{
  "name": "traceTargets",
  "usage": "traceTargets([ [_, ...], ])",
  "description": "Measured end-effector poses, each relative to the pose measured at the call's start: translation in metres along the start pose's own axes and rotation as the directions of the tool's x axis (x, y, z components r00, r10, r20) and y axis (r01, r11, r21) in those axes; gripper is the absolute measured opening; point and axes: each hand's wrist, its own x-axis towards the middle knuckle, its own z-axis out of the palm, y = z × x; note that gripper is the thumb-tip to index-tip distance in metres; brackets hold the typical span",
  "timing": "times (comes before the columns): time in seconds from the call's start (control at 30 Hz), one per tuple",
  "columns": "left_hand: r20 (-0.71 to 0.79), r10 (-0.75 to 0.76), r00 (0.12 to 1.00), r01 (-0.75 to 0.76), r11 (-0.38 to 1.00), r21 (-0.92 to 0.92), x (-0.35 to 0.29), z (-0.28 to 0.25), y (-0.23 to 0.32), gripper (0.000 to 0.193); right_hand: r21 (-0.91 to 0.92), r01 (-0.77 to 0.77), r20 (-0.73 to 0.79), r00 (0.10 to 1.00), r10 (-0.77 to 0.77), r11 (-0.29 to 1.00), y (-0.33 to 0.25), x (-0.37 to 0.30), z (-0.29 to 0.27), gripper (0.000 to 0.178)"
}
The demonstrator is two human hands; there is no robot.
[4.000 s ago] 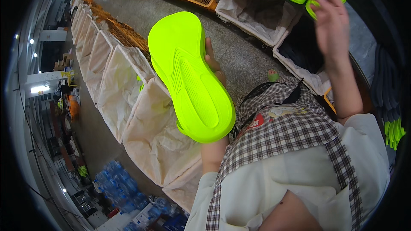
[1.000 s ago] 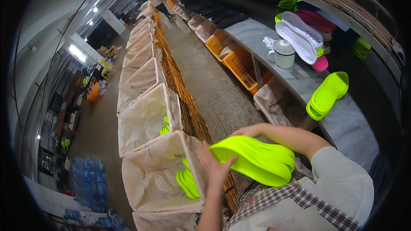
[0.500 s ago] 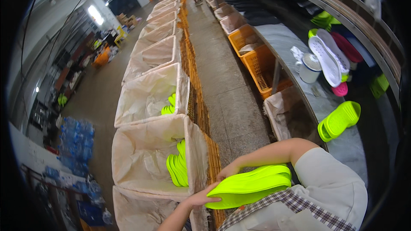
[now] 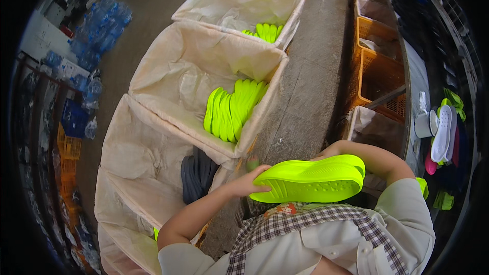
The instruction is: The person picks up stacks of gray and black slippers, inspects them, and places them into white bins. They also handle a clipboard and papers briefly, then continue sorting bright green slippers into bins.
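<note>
In front of my chest I hold a small stack of neon yellow-green shoe soles [image 4: 310,181], lying sideways with a hollowed, dotted face toward me. My left hand [image 4: 248,182] is closed round the stack's left end, thumb on the near face. Behind the far edge, my right hand [image 4: 328,152] grips it too, its fingers mostly hidden by the soles. Just left and farther off, a cloth-lined bin [image 4: 168,61] contains a row of matching green soles [image 4: 235,109]. Beside my left forearm, a nearer lined bin [image 4: 135,145] has dark grey soles [image 4: 197,175] in it.
More lined bins [image 4: 237,0] continue the row away from me. Across the narrow aisle [image 4: 305,81] stand orange crates [image 4: 369,74] under a bench with a white mug [image 4: 424,124] and white soles [image 4: 442,135]. Blue water bottles [image 4: 102,30] are grouped on the far-left floor.
My view has turned left and downward, bringing the nearer bins and the grey soles into sight. The green soles remain in both hands, now tilted so the hollowed face shows more.
</note>
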Motion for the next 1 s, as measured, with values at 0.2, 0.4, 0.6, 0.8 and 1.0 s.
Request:
traceTargets([
  [0.2, -0.375, 0.046, 0.926, -0.135, 0.967, -0.217, -0.036, -0.014, -0.022, 0.059, -0.05, 0.445, -0.751, 0.573, -0.328, 0.894, -0.017, -0.037, -0.054, 0.055],
  [0.4, -0.772, -0.005, 0.636, -0.404, 0.85, -0.338, -0.09, -0.11, 0.001, 0.05, -0.272, 0.681, -0.947, -0.064, -0.315, 0.68, -0.068, -0.029, -0.044, 0.018],
  [0.6, -0.853, 0.227, 0.469, -0.217, 0.967, 0.138, -0.037, -0.298, 0.012, 0.05, -0.803, 0.162, -0.596, -0.201, -0.777, 0.574, -0.145, 0.065, -0.067, 0.024],
  [0.8, -0.85, 0.356, 0.387, 0.281, 0.833, 0.477, 0.054, -0.463, -0.064, 0.054, -0.788, -0.076, -0.598, -0.145, -0.789, 0.611, -0.184, 0.13, -0.121, 0.026],
  [1.0, -0.919, 0.387, 0.072, 0.632, 0.695, 0.342, 0.133, -0.522, -0.18, 0.058, -0.647, -0.25, -0.737, -0.036, -0.674, 0.721, -0.184, 0.154, -0.138, 0.019],
])
